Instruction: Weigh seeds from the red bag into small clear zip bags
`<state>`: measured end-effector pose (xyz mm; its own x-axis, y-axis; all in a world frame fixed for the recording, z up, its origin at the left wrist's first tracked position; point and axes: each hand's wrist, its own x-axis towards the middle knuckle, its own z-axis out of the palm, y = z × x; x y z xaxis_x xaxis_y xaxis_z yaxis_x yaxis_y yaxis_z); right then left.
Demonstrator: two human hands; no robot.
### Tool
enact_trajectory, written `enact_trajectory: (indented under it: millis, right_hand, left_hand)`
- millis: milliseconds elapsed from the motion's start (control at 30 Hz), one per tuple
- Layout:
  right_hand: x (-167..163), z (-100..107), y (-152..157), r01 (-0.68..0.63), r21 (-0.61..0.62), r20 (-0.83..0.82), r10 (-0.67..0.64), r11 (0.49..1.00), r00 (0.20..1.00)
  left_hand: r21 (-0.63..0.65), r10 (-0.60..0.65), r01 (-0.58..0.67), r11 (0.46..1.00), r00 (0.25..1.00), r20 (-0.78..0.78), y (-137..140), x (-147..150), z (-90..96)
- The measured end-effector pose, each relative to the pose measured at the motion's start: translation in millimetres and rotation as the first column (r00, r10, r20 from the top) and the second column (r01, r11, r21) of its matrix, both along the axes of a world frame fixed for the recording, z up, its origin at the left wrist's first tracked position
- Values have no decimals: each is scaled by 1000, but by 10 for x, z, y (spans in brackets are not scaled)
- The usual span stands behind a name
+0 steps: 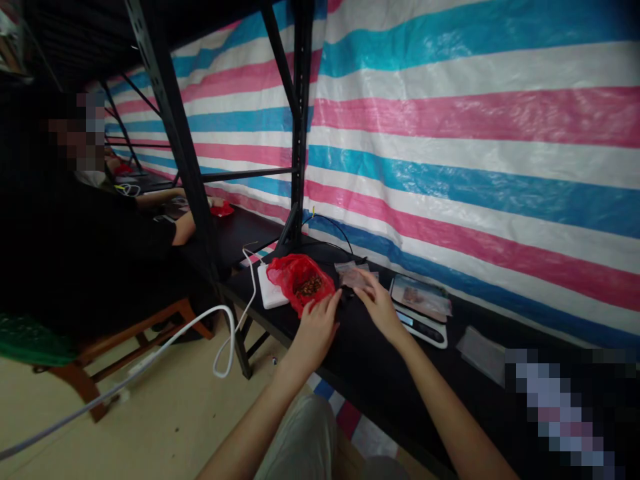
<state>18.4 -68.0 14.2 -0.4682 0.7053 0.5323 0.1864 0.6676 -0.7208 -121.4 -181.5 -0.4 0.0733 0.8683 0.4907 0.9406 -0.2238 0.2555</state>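
Observation:
My left hand rests on the black table with its fingertips at the near edge of a red plastic bag that holds small brown pieces. My right hand reaches forward beside it, fingers spread, touching a small clear plastic bag that lies flat on the table. Whether the fingers grip that bag is hard to tell. Just right of my right hand stands a white digital scale with a clear packet on its platform.
A white flat box with a white cable lies left of the red bag. Another clear bag lies further right. A striped tarp backs the table. A person in black sits on a wooden chair at left.

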Motion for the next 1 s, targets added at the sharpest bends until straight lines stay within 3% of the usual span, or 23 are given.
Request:
enact_trajectory:
  millis: [133,233,300,400,500,600,800,1000]
  right_hand:
    - [-552,134,2,-193,-21,133,194,981,972]
    - [-839,174,10,-235,48,380,200,971,903]
    - [-920,167,34,-214,98,518,133,972,845]
    - [-894,142,86,-140,131,599,34,981,800]
    - [-781,132,118,-96,159,568,-12,983,823]
    - [-663,131,106,-102,119,541,22,988,841]
    - [-448,146,73,-93,30,572,60,995,818]
    - [-393,249,61,-199,224,742,-35,954,669]
  left_hand:
    - [-29,-252,252,967,967,-27,-64,124,-102]
    - [-5,-326,326,946,945,-28,-184,92,-94]
    - [43,-276,275,960,961,5,-277,2,-58]
    - [116,-93,83,990,992,90,-376,-223,-13]
    - [163,98,-124,979,983,155,-387,-447,-20]
    - [162,158,-180,970,977,140,-343,-515,-61]
    - [45,-41,33,998,979,199,-304,-200,-89]
    - [-60,-276,293,954,940,201,-389,-69,-29]
